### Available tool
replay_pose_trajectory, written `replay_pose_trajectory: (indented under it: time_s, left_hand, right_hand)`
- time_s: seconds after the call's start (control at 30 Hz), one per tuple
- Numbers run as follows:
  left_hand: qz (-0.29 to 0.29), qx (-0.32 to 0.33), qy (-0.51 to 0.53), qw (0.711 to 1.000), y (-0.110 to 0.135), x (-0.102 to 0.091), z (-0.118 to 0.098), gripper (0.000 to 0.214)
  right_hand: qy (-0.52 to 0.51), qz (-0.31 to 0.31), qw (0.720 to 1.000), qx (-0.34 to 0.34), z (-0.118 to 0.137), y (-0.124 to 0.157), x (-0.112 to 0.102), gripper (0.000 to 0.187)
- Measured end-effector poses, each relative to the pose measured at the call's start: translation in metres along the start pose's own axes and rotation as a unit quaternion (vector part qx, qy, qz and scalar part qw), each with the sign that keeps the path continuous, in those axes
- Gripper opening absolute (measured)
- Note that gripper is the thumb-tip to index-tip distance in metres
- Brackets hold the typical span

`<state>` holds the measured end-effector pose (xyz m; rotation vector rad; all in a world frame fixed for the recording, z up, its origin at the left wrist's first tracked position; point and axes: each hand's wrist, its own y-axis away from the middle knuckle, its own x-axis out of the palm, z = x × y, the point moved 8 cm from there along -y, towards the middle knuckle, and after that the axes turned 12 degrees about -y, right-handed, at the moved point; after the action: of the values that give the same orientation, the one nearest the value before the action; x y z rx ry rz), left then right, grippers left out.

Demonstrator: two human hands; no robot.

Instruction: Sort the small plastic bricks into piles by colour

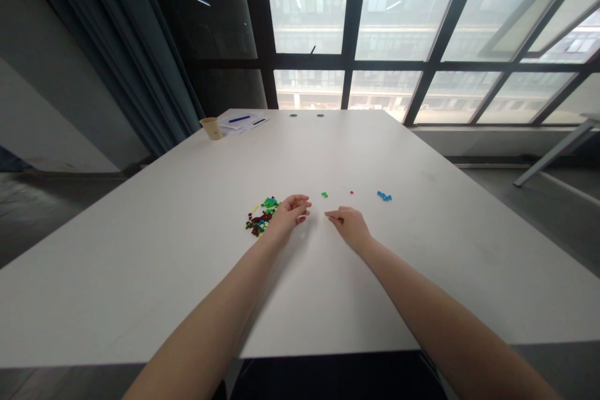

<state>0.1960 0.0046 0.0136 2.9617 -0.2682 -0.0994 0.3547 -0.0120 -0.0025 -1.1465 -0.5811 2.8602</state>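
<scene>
A loose heap of tiny plastic building bricks (260,219) on the white table (140,250), about midway between near and far edges and a little left of centre: mostly dark brown and green pieces, with flecks of yellow, white and blue, all jumbled together. Off to the right, in a rough line and well apart from the heap: a small pair of green bricks (324,194), one lone red brick (351,192), then a tight cluster of blue bricks (384,196), nearest the table's right edge of the three

Paper cup (211,128), papers (255,124), blue pen (239,119) — teal curtain (126,44), large window (403,12)
</scene>
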Motion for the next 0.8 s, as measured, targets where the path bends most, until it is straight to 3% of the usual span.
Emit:
replay_pose_trajectory:
  time_s: [0.3, 0.4, 0.47, 0.53, 0.6, 0.67, 0.8]
  left_hand:
    - [-0.018, -0.004, -0.001, 1.000, -0.003, -0.003, 0.003, 0.026]
    - [-0.030, 0.026, -0.055, 0.998, -0.009, -0.009, 0.001, 0.023]
    - [-0.069, 0.081, -0.147, 0.983, -0.013, -0.023, -0.007, 0.020]
    - [-0.131, 0.153, -0.295, 0.934, -0.015, -0.040, -0.020, 0.019]
    - [-0.154, 0.186, -0.457, 0.856, -0.015, -0.048, -0.026, 0.019]
    - [-0.136, 0.167, -0.560, 0.800, -0.018, -0.052, -0.021, 0.022]
    - [-0.090, 0.127, -0.653, 0.741, -0.019, -0.047, -0.009, 0.027]
  right_hand:
    - [-0.022, -0.014, 1.000, 0.010, -0.007, -0.001, 0.001, 0.021]
    - [-0.037, -0.021, 0.999, 0.011, -0.008, -0.002, 0.000, 0.023]
    - [-0.054, -0.032, 0.998, 0.013, -0.010, -0.002, -0.004, 0.024]
    - [-0.074, -0.054, 0.996, 0.023, -0.013, -0.003, -0.014, 0.025]
    - [-0.084, -0.085, 0.992, 0.041, -0.019, -0.003, -0.028, 0.026]
    - [-0.078, -0.115, 0.988, 0.067, -0.026, -0.003, -0.046, 0.029]
    - [-0.057, -0.138, 0.983, 0.103, -0.040, -0.002, -0.073, 0.036]
